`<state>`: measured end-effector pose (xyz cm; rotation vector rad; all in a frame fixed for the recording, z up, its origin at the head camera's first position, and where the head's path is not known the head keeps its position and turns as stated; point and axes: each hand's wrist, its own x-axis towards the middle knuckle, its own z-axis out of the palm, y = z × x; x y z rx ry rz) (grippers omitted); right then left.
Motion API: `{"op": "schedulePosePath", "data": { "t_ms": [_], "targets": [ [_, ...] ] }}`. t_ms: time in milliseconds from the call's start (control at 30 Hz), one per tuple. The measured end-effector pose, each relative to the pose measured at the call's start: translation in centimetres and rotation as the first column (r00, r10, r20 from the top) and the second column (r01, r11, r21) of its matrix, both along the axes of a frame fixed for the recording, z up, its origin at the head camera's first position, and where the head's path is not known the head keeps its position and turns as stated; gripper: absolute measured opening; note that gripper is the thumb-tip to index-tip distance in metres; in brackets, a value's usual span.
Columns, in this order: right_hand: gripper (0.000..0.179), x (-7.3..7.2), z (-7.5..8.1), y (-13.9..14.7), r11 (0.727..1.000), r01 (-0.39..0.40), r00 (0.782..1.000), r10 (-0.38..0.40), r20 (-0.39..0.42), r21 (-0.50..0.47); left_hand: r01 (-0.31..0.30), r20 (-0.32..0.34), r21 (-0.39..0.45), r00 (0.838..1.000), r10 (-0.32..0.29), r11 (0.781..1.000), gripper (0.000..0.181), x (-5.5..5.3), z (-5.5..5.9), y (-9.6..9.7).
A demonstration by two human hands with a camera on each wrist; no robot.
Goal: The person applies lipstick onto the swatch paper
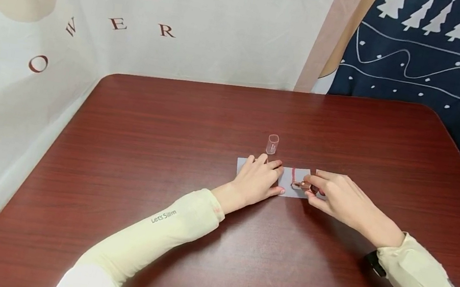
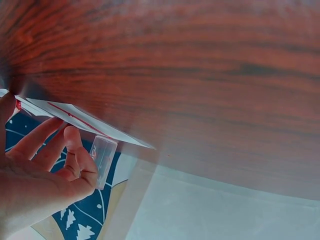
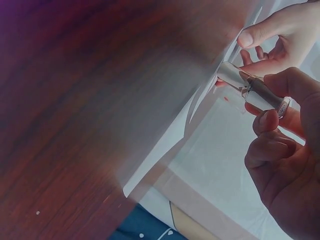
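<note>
A small grey-white paper card lies on the dark red wooden table. My left hand rests flat on its left half, fingers straight. My right hand pinches a metallic lipstick tube, whose tip touches the card beside a red stroke. In the right wrist view the lipstick sits between thumb and fingers of the right hand, its tip on the paper. The left wrist view shows the left hand on the card.
A clear plastic cap stands upright just behind the card, also seen near the left fingers as the cap. A second pale card peeks out behind the right hand. Printed cloth hangs behind the table and at both sides.
</note>
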<state>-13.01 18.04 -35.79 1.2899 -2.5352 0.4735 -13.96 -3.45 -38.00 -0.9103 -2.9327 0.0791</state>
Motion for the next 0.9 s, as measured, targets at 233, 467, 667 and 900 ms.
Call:
{"op": "schedulePosePath", "data": {
  "t_ms": [233,467,667,900],
  "targets": [
    [0.018,0.14,-0.01,-0.07,1.0,-0.011,1.0,0.011,0.01,-0.011,-0.003,0.006,-0.019,1.0,0.003,1.0,0.053,0.19,0.15,-0.06],
    [0.019,0.09,-0.05,-0.2,0.999,-0.039,0.998,0.037,-0.04,-0.035,-0.01,-0.003,-0.025,1.0,0.01,1.0,0.054,0.22,0.17,-0.13],
    [0.016,0.22,-0.13,-0.2,1.0,-0.017,0.999,0.016,-0.029,-0.016,-0.011,-0.004,-0.026,1.0,0.011,1.0,0.054,0.27,0.22,-0.13],
    [0.015,0.31,-0.26,-0.22,1.0,-0.01,1.0,0.009,-0.027,-0.014,-0.013,-0.007,-0.022,1.0,0.013,1.0,0.053,0.34,0.22,-0.13]
  ]
}}
